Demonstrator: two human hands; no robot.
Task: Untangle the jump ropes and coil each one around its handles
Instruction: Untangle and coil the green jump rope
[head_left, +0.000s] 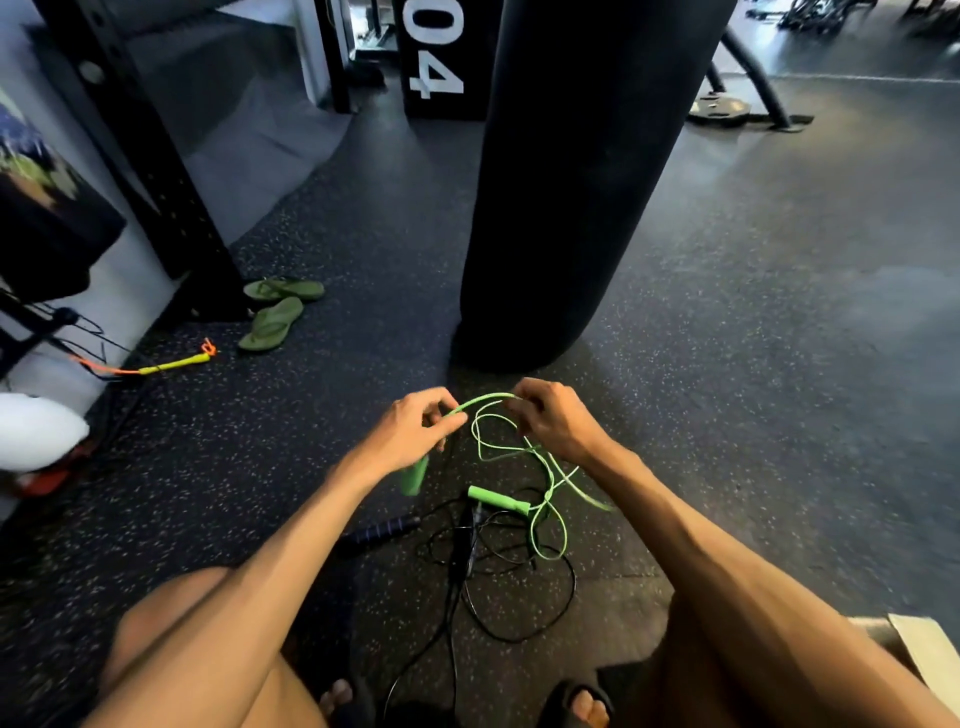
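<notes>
Rope (488, 398) pinch: left hand (410, 432), right hand (556, 422)

Rough, matt black rubber floor (753, 338) flecked with pale specks. Smooth, faintly glossy bright green plastic jump rope (496, 497). Ribbed dark blue handle (382, 531). Tall black punching bag (582, 182), leather-like, dull sheen.

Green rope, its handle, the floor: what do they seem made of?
The green rope looks like thin plastic cord, smooth and slightly glossy, keeping springy loops. Its handle seems matte foam or soft plastic, unclear which. The floor is probably rubber: dark, with pale speckles.
</notes>
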